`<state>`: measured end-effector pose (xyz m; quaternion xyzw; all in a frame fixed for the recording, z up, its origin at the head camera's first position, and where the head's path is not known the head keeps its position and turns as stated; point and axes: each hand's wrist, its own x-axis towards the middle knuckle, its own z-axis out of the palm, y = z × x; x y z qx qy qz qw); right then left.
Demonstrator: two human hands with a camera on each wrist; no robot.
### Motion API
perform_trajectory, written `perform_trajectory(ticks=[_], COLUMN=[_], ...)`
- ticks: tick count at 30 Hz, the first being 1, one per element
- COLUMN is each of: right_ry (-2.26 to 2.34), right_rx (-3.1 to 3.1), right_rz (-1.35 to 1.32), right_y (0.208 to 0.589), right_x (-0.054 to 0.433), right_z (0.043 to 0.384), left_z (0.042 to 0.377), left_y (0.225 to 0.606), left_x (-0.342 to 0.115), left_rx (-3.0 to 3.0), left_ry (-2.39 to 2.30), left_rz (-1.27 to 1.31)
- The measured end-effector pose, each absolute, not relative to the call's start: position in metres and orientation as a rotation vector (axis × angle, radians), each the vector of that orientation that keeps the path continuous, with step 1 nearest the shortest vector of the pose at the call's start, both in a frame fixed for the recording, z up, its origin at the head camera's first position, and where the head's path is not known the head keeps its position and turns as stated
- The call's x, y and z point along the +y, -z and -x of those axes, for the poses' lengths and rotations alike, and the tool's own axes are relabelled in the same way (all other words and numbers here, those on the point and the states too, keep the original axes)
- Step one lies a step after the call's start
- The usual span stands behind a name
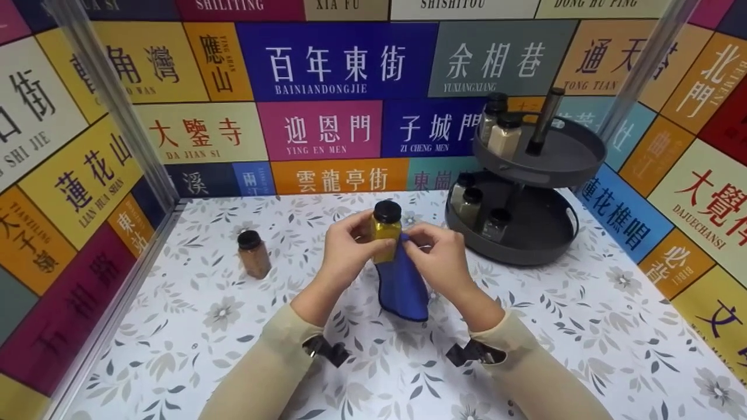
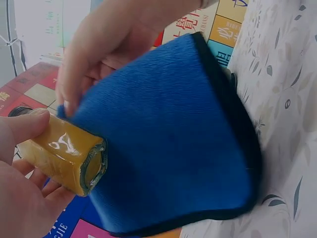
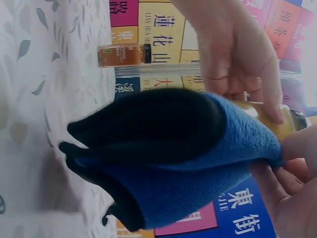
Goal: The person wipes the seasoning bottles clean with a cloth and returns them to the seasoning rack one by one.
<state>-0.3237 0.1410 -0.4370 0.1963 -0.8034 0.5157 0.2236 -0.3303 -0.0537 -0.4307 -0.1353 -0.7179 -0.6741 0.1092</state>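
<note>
My left hand [image 1: 349, 244] grips a small glass jar [image 1: 384, 248] with yellow contents and a black lid, held up above the table. In the left wrist view the jar [image 2: 64, 151] lies across the fingers, its base toward the camera. Beside it my right hand [image 1: 440, 256] pinches a blue cloth [image 1: 402, 289] with dark edging near its top. The cloth [image 3: 198, 188] hangs folded from those fingers in the right wrist view, next to the jar. Whether cloth and glass touch cannot be told.
A jar with orange-brown contents [image 1: 254, 259] stands on the floral tabletop [image 1: 222, 344] at left. At the right back, a dark two-tier round rack [image 1: 508, 254] holds several black-lidded jars. Walls of colourful sign panels [image 1: 327, 128] enclose the table.
</note>
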Motion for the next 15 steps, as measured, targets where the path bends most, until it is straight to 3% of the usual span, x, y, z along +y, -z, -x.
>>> perform_trajectory(ticks=[15], right_ry=[-1.353], right_rx=[-2.323], right_rz=[-0.526], right_y=[0.4355], right_x=[0.1399], right_z=[0.3206], left_z=[0.3296], left_y=[0.4291], left_x=[-0.0547], left_rx=[-2.091], left_ry=[2.014], left_rz=[0.403])
